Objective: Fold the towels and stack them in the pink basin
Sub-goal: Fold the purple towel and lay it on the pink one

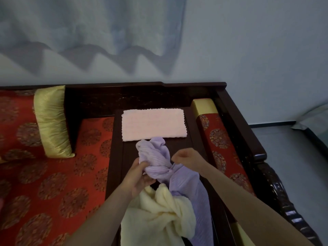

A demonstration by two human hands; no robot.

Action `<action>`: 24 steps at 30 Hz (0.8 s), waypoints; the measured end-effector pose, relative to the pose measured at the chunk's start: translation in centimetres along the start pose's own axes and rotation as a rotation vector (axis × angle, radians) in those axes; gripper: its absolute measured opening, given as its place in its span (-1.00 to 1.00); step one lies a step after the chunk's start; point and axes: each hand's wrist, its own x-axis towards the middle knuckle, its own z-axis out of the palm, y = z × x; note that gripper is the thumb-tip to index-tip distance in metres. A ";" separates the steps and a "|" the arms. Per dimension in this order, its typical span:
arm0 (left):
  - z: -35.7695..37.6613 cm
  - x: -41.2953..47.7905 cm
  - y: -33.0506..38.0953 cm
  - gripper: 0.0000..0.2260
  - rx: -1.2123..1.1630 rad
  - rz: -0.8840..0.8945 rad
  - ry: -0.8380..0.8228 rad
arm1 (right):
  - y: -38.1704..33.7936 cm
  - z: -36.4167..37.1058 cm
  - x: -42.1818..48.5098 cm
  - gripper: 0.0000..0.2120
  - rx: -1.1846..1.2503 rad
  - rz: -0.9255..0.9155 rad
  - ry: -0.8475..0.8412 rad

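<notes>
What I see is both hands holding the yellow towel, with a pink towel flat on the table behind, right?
No: the head view shows left hand and right hand holding the purple towel, not the yellow towel. The pink towel is flat on the table behind.

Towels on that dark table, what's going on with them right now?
A person is working on the lilac towel with both hands. The left hand grips a bunched part and the right hand pinches it close by. That towel is crumpled, not folded. A cream towel lies crumpled nearer the person, partly under the lilac one. A pink towel lies folded flat at the far end of the dark wooden table.
</notes>
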 end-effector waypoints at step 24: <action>3.4 -2.1 4.7 -0.48 -0.039 -0.100 -0.187 | -16.4 -11.0 -3.9 -0.80 0.881 -0.251 0.103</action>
